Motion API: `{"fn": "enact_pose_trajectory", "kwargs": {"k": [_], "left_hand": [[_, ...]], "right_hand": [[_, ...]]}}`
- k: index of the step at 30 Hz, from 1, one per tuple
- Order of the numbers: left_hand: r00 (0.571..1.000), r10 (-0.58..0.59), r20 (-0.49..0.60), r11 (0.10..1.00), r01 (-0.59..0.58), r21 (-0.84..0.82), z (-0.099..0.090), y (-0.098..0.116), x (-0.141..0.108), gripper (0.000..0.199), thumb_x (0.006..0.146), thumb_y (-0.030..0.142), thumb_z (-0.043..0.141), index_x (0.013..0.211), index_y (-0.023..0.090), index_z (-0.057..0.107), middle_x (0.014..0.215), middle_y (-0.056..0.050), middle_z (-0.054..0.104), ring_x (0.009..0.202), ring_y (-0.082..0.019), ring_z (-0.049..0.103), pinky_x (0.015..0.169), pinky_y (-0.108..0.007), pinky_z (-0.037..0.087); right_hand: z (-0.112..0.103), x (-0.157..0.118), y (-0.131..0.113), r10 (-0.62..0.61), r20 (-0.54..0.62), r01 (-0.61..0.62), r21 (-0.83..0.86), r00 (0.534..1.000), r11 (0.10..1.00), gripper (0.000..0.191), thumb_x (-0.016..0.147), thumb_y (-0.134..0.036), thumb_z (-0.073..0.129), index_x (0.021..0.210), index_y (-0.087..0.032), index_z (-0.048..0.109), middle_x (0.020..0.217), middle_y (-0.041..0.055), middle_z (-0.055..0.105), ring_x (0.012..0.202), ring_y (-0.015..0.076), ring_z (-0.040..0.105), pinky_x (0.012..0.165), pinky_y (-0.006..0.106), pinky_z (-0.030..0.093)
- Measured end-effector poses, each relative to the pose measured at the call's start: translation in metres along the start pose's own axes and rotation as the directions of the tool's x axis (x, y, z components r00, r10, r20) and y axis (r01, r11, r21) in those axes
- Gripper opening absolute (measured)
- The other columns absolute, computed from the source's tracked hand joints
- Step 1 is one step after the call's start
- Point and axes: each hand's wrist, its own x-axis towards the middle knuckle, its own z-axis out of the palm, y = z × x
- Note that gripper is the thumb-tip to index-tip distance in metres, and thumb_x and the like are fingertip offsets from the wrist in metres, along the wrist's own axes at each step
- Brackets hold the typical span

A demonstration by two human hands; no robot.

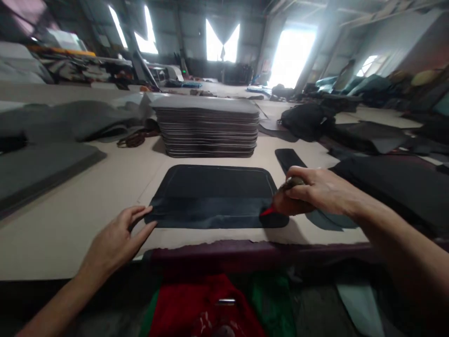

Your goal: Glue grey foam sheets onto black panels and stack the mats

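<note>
A dark, rounded panel [217, 182] lies flat on the table in front of me, with a pale line traced inside its upper edge. Across its lower half runs a smoother dark strip [206, 213]. My left hand [117, 238] rests at the panel's left edge, fingers apart, the tips touching the corner. In my right hand [312, 189] is a brush-like tool [267, 211] with a dark handle and a red end. That red end meets the panel near its lower right corner; its exact kind is blurred.
Behind the panel stands a tall stack of similar panels [210, 133]. Dark pieces [289, 159] lie under and beyond my right hand, and a large dark pile [396, 187] is at right. Grey sheets [42, 173] cover the left side. A maroon cloth [217, 252] hangs along the table's front edge.
</note>
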Motion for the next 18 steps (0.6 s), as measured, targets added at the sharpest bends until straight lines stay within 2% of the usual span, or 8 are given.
{"fn": "enact_pose_trajectory", "kwargs": {"k": [4, 9, 14, 18], "left_hand": [[0.999, -0.044, -0.006, 0.998, 0.044, 0.034, 0.0, -0.001, 0.001, 0.048, 0.089, 0.059, 0.05, 0.124, 0.027, 0.046, 0.133, -0.003, 0.064, 0.113, -0.029, 0.065, 0.097, -0.045, 0.053], [0.999, -0.046, -0.002, 0.998, 0.046, 0.042, 0.001, -0.001, 0.003, 0.048, 0.088, 0.062, 0.05, 0.123, 0.029, 0.046, 0.134, -0.001, 0.064, 0.111, -0.028, 0.066, 0.094, -0.044, 0.054], [0.999, -0.032, -0.006, 0.999, 0.033, 0.027, 0.001, -0.001, 0.004, 0.047, 0.088, 0.062, 0.05, 0.122, 0.029, 0.047, 0.131, -0.002, 0.066, 0.111, -0.027, 0.066, 0.095, -0.043, 0.054], [1.0, -0.026, -0.018, 0.999, 0.026, 0.046, 0.002, -0.001, 0.004, 0.048, 0.088, 0.064, 0.048, 0.121, 0.029, 0.048, 0.133, -0.003, 0.064, 0.112, -0.029, 0.066, 0.095, -0.045, 0.055]], "right_hand": [[-0.002, -0.009, 0.026, 0.057, -0.003, -0.057, -0.017, 0.998, 0.998, 0.025, 0.083, -0.037, 0.05, 0.098, -0.024, 0.065, 0.086, 0.0041, 0.065, 0.074, 0.0211, 0.058, 0.063, 0.03, 0.037], [0.001, -0.018, 0.054, 0.136, -0.033, -0.134, 0.065, 0.99, 0.989, 0.029, 0.082, -0.042, 0.051, 0.095, -0.022, 0.066, 0.088, 0.0053, 0.066, 0.076, 0.0216, 0.059, 0.062, 0.03, 0.038], [0.004, -0.025, 0.066, 0.224, -0.063, -0.216, 0.117, 0.973, 0.969, 0.032, 0.078, -0.043, 0.054, 0.099, -0.022, 0.066, 0.087, 0.006, 0.066, 0.078, 0.024, 0.06, 0.062, 0.031, 0.04], [0.013, -0.031, 0.074, 0.25, -0.096, -0.218, 0.26, 0.963, 0.941, 0.033, 0.076, -0.044, 0.056, 0.098, -0.022, 0.065, 0.087, 0.006, 0.066, 0.079, 0.0246, 0.06, 0.063, 0.031, 0.041]]}}
